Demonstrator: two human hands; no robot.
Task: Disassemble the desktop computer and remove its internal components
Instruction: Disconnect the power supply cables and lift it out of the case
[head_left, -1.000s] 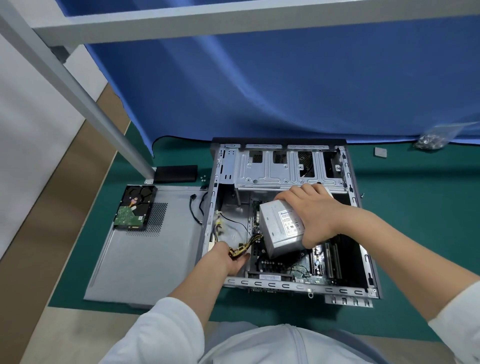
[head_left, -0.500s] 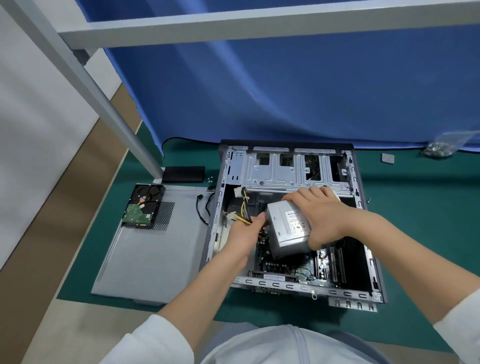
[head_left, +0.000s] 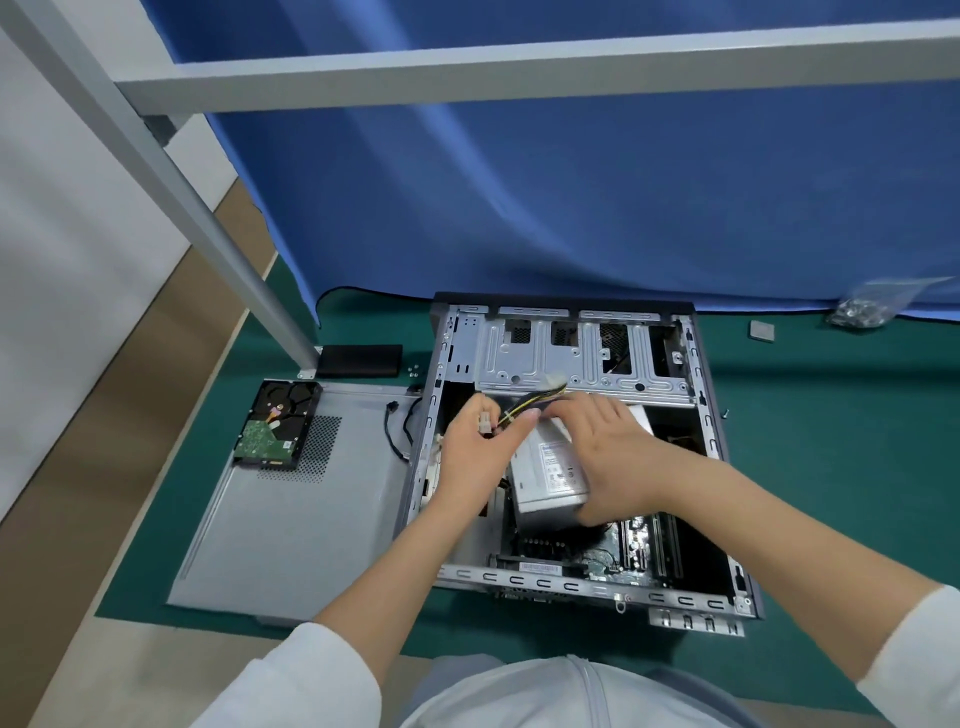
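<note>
Power supply (head_left: 550, 475) tilted, long axis toward drive bays (head_left: 571, 358).

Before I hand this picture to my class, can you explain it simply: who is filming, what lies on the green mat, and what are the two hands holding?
There is no robot here. A person wears a camera on the head, so you look down along their arms. On the green mat lies an open computer case. Beside it lies its removed side panel, with a hard drive resting on top. A small bag of screws sits far right by the blue curtain. The left hand holds a bundle of yellow and black cables. The right hand grips the grey power supply box, which is inside the case.
</note>
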